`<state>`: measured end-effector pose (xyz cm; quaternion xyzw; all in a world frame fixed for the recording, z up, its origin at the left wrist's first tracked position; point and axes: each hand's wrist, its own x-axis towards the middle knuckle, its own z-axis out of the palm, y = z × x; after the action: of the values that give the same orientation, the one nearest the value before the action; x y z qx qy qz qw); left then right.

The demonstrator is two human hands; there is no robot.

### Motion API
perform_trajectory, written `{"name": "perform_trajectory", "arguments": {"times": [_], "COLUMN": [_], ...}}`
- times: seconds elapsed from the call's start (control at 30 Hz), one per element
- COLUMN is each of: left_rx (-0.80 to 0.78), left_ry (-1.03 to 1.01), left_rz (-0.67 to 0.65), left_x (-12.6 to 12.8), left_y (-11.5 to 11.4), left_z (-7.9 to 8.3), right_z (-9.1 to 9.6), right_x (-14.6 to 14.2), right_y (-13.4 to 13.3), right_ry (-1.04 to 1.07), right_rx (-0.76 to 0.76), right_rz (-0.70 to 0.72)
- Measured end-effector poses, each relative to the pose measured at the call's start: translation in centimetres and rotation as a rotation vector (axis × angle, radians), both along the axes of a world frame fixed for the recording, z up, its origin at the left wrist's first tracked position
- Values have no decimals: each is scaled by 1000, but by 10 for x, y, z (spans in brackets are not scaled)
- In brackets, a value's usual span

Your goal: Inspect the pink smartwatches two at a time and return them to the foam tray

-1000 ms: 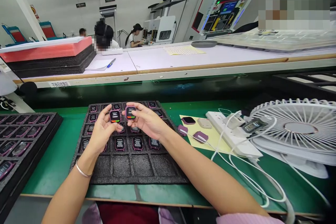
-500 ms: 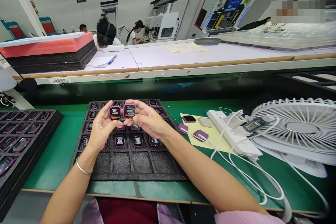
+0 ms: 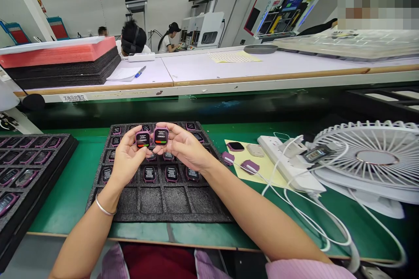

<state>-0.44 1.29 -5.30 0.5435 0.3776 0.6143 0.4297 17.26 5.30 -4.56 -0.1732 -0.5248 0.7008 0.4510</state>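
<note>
My left hand [image 3: 126, 161] pinches a purple smartwatch body [image 3: 143, 139] with a lit screen, held up over a black foam tray [image 3: 163, 202]. My right hand [image 3: 185, 147] grips a second purple smartwatch body [image 3: 161, 135] right beside the first, screens facing me and almost touching. The tray below holds several more watch bodies in its far rows, such as the one in a cell [image 3: 149, 173]; its near row of cells has nothing in it.
A second black tray [image 3: 31, 170] full of watches lies at left. At right sit a yellow sheet [image 3: 262, 174] with loose watch bodies, a white power strip [image 3: 288, 168] with cables, and a white fan [image 3: 373, 161]. Behind, a raised shelf [image 3: 229, 83] carries stacked foam; people work beyond.
Both hands have lifted the two watches slightly and brought them closer together, side by side. The view has shifted a little.
</note>
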Motion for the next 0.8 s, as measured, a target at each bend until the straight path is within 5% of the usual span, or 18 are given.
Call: {"name": "perform_trajectory", "arguments": {"times": [0.8], "left_rx": [11], "left_ry": [16], "left_rz": [-4], "left_x": [0], "left_y": [1], "left_z": [-2], "right_z": [-1], "right_x": [0], "right_y": [1], "right_ry": [-40], "right_rx": [25], "right_rz": [-24]}}
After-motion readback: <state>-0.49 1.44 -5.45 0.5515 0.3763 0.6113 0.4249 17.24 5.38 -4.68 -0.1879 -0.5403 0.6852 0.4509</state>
